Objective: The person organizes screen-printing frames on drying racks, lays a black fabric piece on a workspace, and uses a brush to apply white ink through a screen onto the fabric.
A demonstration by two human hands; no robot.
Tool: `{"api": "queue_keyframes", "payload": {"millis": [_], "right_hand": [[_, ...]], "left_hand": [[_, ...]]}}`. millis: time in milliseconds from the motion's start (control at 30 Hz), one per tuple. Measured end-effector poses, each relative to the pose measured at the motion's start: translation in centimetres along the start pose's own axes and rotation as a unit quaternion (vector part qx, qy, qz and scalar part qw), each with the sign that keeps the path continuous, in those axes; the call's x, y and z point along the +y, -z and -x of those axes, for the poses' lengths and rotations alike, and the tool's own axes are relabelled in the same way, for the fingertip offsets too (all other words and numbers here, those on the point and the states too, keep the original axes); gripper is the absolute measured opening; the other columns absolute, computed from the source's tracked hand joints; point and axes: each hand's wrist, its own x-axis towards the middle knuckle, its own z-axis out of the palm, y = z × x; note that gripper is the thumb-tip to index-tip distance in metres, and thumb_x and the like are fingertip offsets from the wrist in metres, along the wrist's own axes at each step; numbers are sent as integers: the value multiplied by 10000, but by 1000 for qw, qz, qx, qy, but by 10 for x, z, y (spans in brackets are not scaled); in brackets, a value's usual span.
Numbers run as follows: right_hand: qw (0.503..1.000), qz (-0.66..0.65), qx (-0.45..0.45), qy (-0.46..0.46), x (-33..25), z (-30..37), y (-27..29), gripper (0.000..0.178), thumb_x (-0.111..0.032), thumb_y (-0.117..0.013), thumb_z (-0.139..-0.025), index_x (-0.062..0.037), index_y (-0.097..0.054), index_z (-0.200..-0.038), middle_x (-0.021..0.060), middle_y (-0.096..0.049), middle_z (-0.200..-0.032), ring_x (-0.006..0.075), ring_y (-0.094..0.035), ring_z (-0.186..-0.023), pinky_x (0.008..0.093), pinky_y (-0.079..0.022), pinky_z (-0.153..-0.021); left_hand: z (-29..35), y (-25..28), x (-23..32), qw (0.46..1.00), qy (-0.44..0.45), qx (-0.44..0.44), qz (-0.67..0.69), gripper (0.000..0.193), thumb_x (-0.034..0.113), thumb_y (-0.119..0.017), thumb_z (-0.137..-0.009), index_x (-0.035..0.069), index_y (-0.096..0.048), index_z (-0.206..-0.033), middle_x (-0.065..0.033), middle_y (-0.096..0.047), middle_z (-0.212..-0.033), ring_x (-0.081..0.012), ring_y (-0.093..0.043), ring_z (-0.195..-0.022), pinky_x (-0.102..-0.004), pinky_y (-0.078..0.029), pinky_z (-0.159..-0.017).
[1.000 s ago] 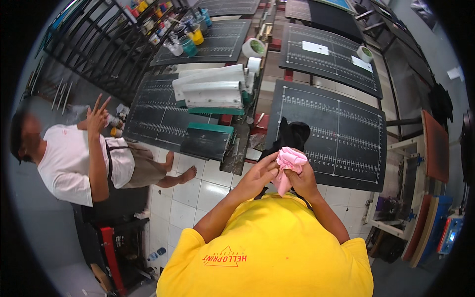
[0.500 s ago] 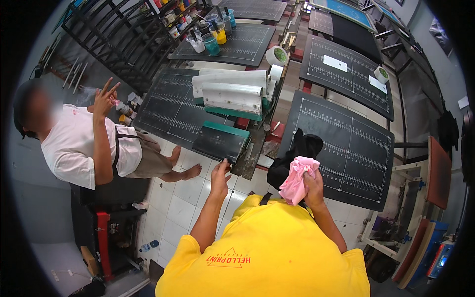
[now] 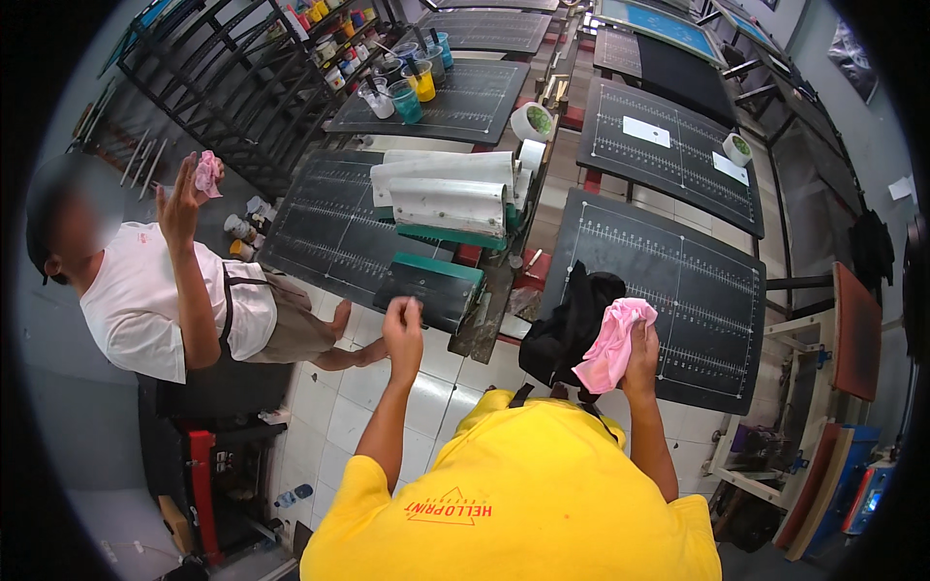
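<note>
Cloth [image 3: 614, 347], pink, crumpled, against the right fingers [image 3: 640, 341] — closed on its edge — left fingers [image 3: 405, 314] half-curled, grip unclear

Pretty clearly a screen-printing workshop: rows of ruled black platens [image 3: 668, 300], a pile of squeegees [image 3: 446, 200], plastic ink cups [image 3: 406, 105], a framed blue screen [image 3: 657, 23].

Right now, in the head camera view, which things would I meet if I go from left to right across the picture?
The co-worker's raised hand → plastic bottle → wearer's left hand → larger tape roll → pink cloth in the right hand → smaller tape roll → reddish-brown panel.
</note>
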Motion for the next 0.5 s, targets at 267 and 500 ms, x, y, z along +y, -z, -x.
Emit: {"api": "queue_keyframes", "payload": {"millis": [267,500], "right_hand": [[959,278,36,33,49,-18,13,371,-308,-539,-1006,6,-589,-1198,143,-687,-1057,241,-662,-984,359,-497,-864],[951,282,54,112,77,-10,22,343,-262,-624,-953,6,-607,-1167,188,-708,-995,320,-700,-927,399,-528,-791]], "left_hand": [[-147,-63,57,867,-350,-98,-341,492,114,-656,-864,29,-495,-1320,-193,-563,-1286,-378,-488,-1258,-457,-381,-1048],[-209,-66,56,772,-338,-217,-493,709,98,-743,-788,108,-449,-1433,-161,-536,-1345,-344,-491,-1279,-495,-366,-1070]]}}
